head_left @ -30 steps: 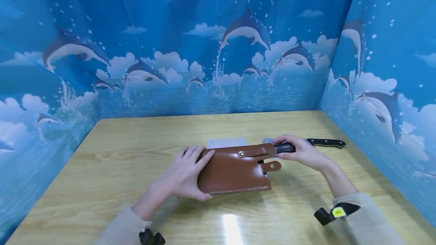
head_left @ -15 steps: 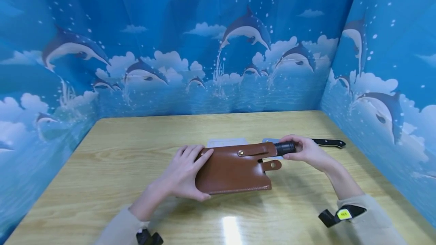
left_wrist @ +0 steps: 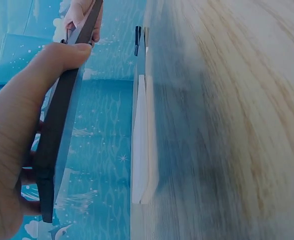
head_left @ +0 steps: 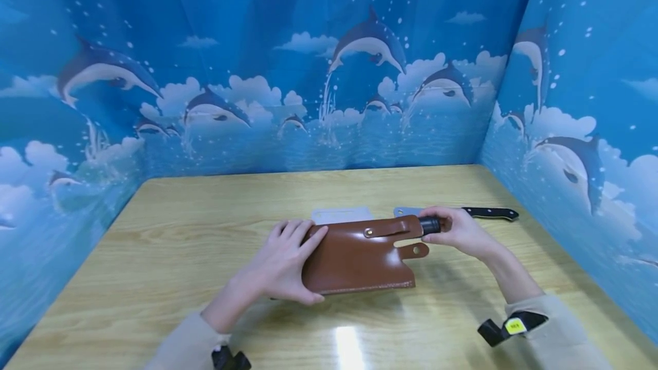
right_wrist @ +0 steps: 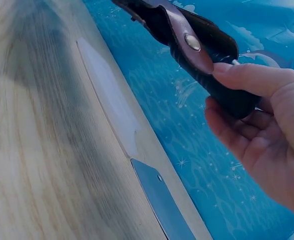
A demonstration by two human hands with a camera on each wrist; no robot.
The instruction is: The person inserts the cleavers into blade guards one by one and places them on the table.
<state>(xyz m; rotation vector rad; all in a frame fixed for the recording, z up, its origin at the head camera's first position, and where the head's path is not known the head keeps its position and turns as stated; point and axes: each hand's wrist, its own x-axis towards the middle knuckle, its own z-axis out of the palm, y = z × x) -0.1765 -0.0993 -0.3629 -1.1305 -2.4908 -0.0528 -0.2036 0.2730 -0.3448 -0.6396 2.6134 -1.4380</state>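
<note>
A brown leather knife sheath (head_left: 354, 261), broad like a cleaver's, is held above the table. My left hand (head_left: 288, 261) grips its left end, thumb along the lower edge and fingers over the upper one. From the sheath's right end sticks a black knife handle (head_left: 429, 225); the blade is hidden inside the leather. My right hand (head_left: 457, 232) holds that handle. In the right wrist view, the thumb rests by the strap with a metal snap (right_wrist: 192, 42), and the fingers curl under the handle end. A loose strap tab (head_left: 415, 250) with a hole juts below it.
Behind the sheath a second knife lies on the wooden table (head_left: 205, 233), its blade (head_left: 405, 211) bare and its black riveted handle (head_left: 490, 213) to the right. Next to it is a flat white piece (head_left: 341, 214), partly covered. Blue dolphin-print cloth (head_left: 288, 73) walls the far and right sides.
The sheath has shifted slightly right, and a shorter length of the black handle shows beyond its end. Both hands keep their hold; the right hand moved a little right, then back left.
</note>
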